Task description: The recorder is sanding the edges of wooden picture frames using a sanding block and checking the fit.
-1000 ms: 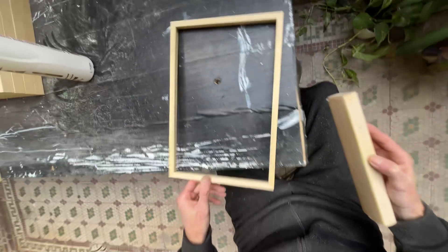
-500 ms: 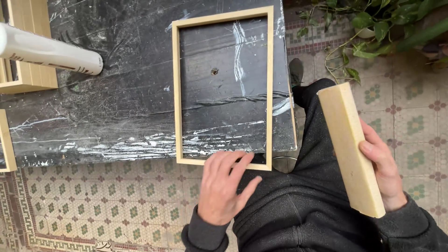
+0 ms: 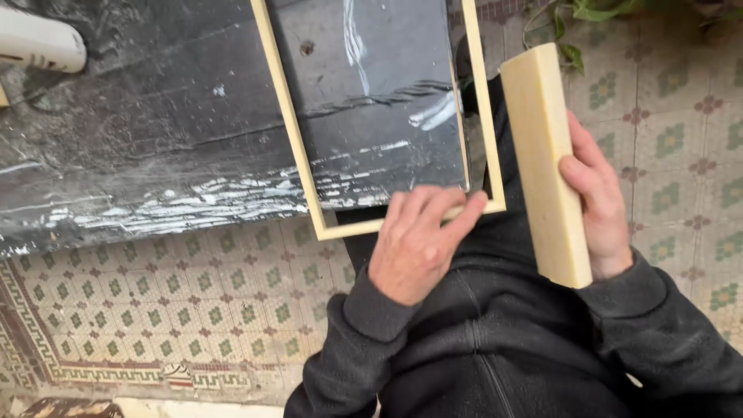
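The left hand best keeps pinching the pale rectangular wooden frame at its near rail, flat on the scuffed black tabletop, while the right hand, right of the frame, grips the pale wooden block

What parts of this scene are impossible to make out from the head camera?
- Wooden frame: its far end is cut off by the top edge.
- White tube: mostly cut off at the left edge.
- Frame's near rail: partly covered by the left hand.
- Wooden block: its far side is hidden by the right hand gripping it.
- Plant: only a few leaves show at the top edge.
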